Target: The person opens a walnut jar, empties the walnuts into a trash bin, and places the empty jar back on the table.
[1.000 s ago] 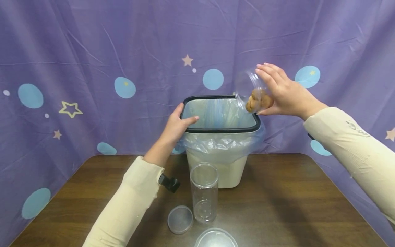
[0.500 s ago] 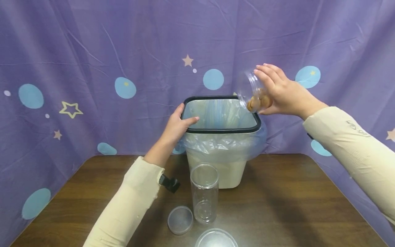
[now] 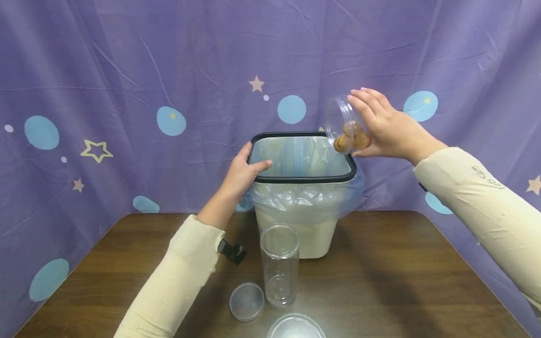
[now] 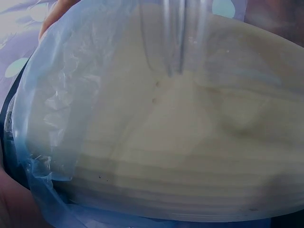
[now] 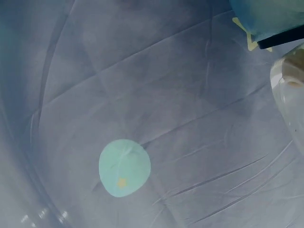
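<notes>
My left hand (image 3: 243, 171) grips the black rim (image 3: 304, 179) of a cream trash bin (image 3: 319, 234) at its left side, thumb inside. A blue plastic bag (image 3: 291, 202) lines the bin and folds over its outside. Above the bin's right corner, my right hand (image 3: 390, 126) holds a clear plastic jar (image 3: 338, 117) tipped sideways, mouth toward the bin. Several brown round pieces (image 3: 352, 137) lie in the jar; their kind is hard to tell. In the left wrist view, the bin wall (image 4: 166, 137) fills most of the picture.
A tall clear cylindrical jar (image 3: 280, 265) stands uncapped on the wooden table (image 3: 380, 281) in front of the bin. Beside it lies a round translucent lid (image 3: 247, 302), and another clear lid (image 3: 296, 327) lies at the near edge. A purple curtain (image 3: 203, 47) hangs behind.
The brown pieces have shifted about inside the tipped jar, which has moved very slightly right. My left hand and the bin have stayed in place.
</notes>
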Demonstrator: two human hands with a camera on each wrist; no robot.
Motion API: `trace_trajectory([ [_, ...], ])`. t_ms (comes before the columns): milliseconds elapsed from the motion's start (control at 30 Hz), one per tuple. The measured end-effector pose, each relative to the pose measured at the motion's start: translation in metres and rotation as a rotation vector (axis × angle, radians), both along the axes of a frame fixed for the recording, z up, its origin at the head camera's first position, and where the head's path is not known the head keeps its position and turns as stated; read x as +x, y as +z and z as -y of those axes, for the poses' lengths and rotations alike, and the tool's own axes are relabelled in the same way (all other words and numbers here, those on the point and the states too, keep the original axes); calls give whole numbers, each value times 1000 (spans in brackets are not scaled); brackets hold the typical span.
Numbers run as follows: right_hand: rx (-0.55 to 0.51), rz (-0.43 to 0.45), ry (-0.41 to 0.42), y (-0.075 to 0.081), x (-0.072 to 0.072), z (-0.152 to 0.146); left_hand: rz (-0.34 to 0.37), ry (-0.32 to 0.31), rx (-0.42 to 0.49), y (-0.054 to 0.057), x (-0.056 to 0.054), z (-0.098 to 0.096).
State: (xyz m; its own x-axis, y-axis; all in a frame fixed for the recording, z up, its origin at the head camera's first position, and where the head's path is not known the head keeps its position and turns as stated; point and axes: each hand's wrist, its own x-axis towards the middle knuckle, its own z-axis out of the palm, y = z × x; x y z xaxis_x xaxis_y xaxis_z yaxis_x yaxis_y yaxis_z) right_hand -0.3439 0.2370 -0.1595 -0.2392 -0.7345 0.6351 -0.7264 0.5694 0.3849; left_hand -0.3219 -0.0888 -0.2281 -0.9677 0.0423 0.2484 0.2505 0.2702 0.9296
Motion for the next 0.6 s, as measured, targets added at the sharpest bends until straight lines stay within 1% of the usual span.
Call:
trace_trajectory([
  [100,-10,16,3,0,0,-2,6,-1,-5,0,0,0],
  [300,-14,6,-14,1,0,0,0,6,8,1,1,0],
  [433,-36,-11,-28,2,0,0,-3,7,-3,0,2,1],
  [600,-65,37,-28,3,1,0,0,1,5,2,2,1],
])
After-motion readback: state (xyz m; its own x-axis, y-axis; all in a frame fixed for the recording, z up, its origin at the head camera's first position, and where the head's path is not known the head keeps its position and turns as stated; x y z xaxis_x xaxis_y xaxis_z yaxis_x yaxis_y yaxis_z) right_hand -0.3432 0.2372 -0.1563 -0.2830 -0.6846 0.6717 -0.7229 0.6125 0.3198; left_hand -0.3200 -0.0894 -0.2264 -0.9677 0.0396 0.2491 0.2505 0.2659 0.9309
